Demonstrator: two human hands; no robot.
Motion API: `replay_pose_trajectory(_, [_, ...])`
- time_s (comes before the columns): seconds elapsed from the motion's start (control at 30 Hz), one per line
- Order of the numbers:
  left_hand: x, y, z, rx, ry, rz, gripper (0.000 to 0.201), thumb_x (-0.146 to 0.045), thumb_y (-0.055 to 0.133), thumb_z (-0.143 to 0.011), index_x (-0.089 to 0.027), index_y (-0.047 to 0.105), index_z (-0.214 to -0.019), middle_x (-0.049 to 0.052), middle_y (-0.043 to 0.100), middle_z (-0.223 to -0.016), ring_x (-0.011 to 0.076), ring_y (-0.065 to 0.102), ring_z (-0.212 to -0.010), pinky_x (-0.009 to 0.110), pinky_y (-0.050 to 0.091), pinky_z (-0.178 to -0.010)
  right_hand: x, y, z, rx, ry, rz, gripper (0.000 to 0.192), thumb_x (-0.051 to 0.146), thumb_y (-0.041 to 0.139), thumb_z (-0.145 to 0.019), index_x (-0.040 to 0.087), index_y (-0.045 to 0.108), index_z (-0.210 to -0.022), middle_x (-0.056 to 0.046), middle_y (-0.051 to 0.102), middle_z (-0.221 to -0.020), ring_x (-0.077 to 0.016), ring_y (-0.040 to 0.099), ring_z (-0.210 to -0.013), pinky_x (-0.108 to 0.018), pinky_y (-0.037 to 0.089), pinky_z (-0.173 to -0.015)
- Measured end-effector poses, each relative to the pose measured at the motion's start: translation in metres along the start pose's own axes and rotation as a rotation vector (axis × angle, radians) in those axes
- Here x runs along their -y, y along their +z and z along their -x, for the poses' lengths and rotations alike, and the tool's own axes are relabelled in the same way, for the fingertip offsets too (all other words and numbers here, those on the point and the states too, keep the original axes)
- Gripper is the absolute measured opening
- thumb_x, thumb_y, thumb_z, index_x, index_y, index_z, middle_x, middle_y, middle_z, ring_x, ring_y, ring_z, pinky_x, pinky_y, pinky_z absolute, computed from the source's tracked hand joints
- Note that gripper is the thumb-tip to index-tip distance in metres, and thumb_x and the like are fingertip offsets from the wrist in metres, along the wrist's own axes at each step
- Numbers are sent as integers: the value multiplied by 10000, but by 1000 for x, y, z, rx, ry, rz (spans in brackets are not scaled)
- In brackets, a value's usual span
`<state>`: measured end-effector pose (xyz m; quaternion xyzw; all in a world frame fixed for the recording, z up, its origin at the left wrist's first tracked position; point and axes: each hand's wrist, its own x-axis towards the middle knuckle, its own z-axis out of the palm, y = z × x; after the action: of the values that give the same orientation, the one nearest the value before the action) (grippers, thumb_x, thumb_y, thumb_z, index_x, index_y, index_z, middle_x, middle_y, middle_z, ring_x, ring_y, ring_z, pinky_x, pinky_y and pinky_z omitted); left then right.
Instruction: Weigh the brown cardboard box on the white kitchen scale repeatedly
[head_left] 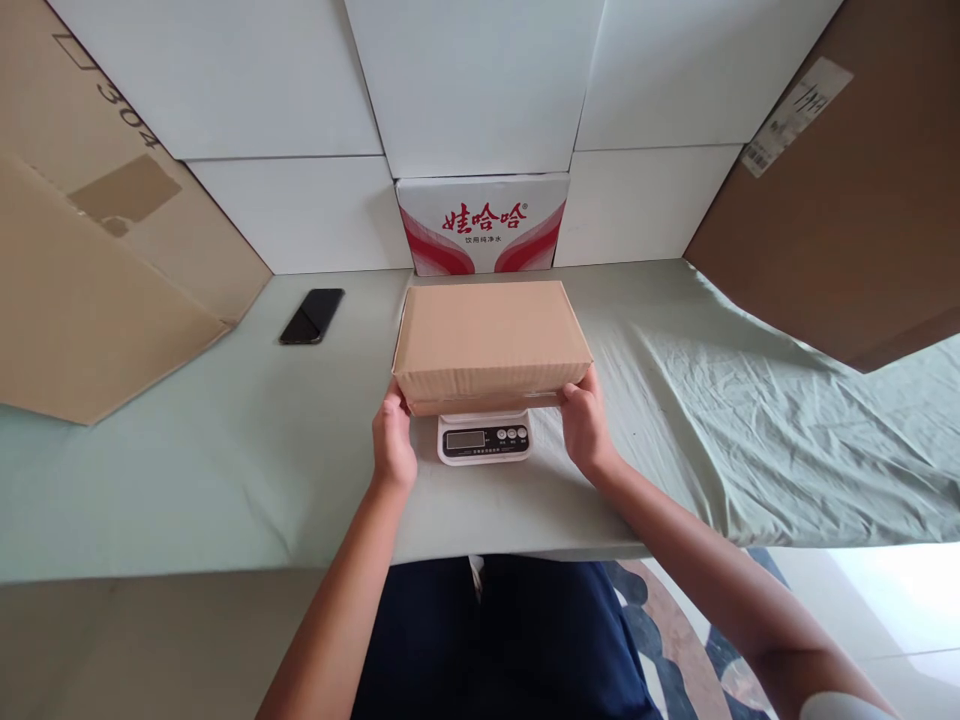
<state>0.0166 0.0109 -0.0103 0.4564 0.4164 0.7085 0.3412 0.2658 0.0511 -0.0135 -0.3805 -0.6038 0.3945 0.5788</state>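
Note:
A closed brown cardboard box (491, 330) is gripped at its two near corners, over a white digital kitchen scale (484, 453). My left hand (394, 440) holds the left corner, its thumb on the near side and its other fingers mostly hidden. At the right corner, my right hand (585, 420) grips the box the same way. The scale's front panel, with a blank-looking display and several round buttons, sticks out below the box. Its weighing plate is hidden, so whether the box rests on it I cannot tell.
A black phone (312, 316) lies to the left on the green tablecloth (187, 450). Behind the box stands a red-and-white carton (484, 225) against white panels (480, 80). Large cardboard sheets lean at the left (112, 250) and right (847, 200). The table's front edge is close to my body.

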Motion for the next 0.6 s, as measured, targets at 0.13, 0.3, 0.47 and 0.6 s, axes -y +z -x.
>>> replay_pose_trajectory(0.13, [-6, 10, -36, -12, 20, 24, 837, -863, 375, -897, -224, 701, -1329, 138, 692, -1424, 329, 571, -1433, 438, 481, -1163, 20, 7, -34, 4, -100, -12, 665, 526, 495, -933, 398, 351, -1570, -15, 454, -1647, -347, 415, -1538, -625, 396, -1262])
replay_pose_trajectory(0.3, [27, 26, -103, -55, -108, 113, 1020, -954, 189, -838, -213, 679, -1339, 168, 668, -1452, 311, 540, -1474, 446, 451, -1192, 8, 18, -103, 10, -431, 168, 853, 728, 547, -891, 359, 270, -1609, -54, 329, -1707, -371, 306, -1594, -599, 297, -1321])
replay_pose_trajectory(0.47, [66, 22, -119, -105, -112, 67, 995, -972, 330, -798, -212, 663, -1347, 169, 617, -1521, 301, 469, -1533, 425, 390, -1244, -46, 26, -126, 0, -343, 159, 880, 718, 527, -892, 318, 229, -1617, -80, 308, -1711, -352, 269, -1609, -575, 231, -1346])
replay_pose_trajectory(0.6, [75, 15, -120, -71, -129, 31, 1007, -983, 322, -787, -209, 676, -1325, 177, 630, -1504, 307, 496, -1514, 440, 409, -1232, -58, 28, -120, -1, -164, 94, 844, 616, 577, -861, 281, 289, -1580, -82, 349, -1690, -325, 287, -1595, -544, 222, -1350])
